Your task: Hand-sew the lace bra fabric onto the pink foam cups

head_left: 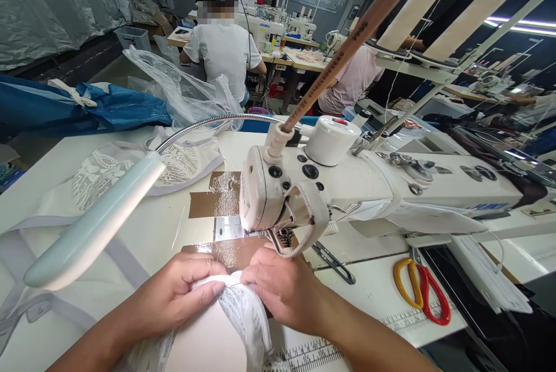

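Observation:
Both hands pinch the upper edge of a white lace bra piece (pixel 241 308) just in front of the sewing machine (pixel 278 186). My left hand (pixel 186 288) is closed on it, thumb on top. My right hand (pixel 282 285) grips the same edge a short way to the right, its fingertips partly hidden behind the machine's curved guard. A smooth pale cup (pixel 208 337) hangs below the lace toward me. Brown tape (pixel 238 251) covers the machine bed just beyond my fingers.
A lamp (pixel 95 221) on a bendable neck reaches over the left side. Lace bras (pixel 182 166) lie behind it. Thread snips (pixel 334 262) and red-and-yellow scissors (pixel 421 291) lie at right, near a printed ruler (pixel 313 354). A person in white (pixel 221 53) sits ahead.

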A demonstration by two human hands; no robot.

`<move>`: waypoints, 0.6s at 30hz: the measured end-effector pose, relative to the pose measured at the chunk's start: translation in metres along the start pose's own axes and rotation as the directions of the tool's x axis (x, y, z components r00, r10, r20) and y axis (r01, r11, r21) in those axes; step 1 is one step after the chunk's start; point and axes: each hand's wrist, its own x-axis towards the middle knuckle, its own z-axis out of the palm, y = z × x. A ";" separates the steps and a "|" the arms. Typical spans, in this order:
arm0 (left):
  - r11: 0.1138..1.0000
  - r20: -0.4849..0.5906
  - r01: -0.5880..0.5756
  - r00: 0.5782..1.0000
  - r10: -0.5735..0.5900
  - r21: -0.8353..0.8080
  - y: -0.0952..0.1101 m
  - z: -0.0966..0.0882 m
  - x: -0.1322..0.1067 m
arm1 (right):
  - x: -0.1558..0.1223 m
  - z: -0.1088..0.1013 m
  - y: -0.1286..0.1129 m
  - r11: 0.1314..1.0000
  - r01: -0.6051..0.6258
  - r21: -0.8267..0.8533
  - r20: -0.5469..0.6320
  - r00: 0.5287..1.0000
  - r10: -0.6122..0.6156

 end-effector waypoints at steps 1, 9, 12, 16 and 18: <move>1.000 -0.002 -0.001 1.000 0.001 -0.003 0.000 0.000 0.000 | 0.000 0.000 0.000 1.000 -0.006 0.012 0.001 1.000 0.006; 1.000 -0.005 0.009 1.000 -0.009 -0.008 0.000 0.000 0.000 | -0.001 0.002 0.001 0.994 -0.060 0.091 0.019 0.998 0.058; 1.000 -0.011 0.010 1.000 -0.010 -0.006 0.000 0.000 0.001 | -0.001 0.003 0.001 0.992 -0.066 0.105 0.006 0.998 0.066; 1.000 -0.010 0.015 1.000 -0.015 -0.004 -0.001 0.001 0.002 | -0.002 0.005 0.001 0.992 -0.073 0.106 -0.007 0.997 0.074; 1.000 -0.008 0.019 1.000 -0.019 -0.004 -0.001 0.001 0.002 | -0.001 0.006 0.001 0.992 -0.082 0.100 0.004 0.997 0.082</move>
